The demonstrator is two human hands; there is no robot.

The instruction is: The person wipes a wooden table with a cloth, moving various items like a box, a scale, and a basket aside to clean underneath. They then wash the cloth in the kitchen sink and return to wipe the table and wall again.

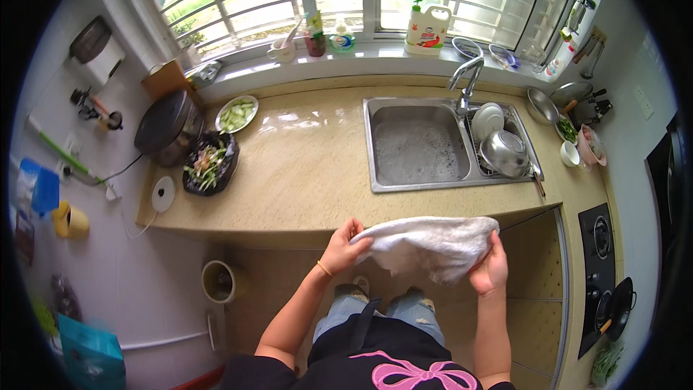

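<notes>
A white terry cloth (427, 241) is stretched between my hands in front of the countertop's front edge. My left hand (346, 246) pinches its left end, and my right hand (490, 265) grips its right end. The cloth sags in the middle and looks damp or stained along its lower part. Beyond it, the stainless steel sink (419, 146) holds a little water with foam. In the drainer side, a metal bowl (504, 153) leans by white plates (487, 120) under the chrome faucet (466, 78).
On the counter's left stand a plate of sliced green vegetable (237, 114), a black-lined bowl of scraps (210, 165) and a dark-lidded pot (170, 127). A gas stove (598, 276) is at the right, a bin (219, 281) on the floor. Bottles and a detergent jug (427, 31) line the sill.
</notes>
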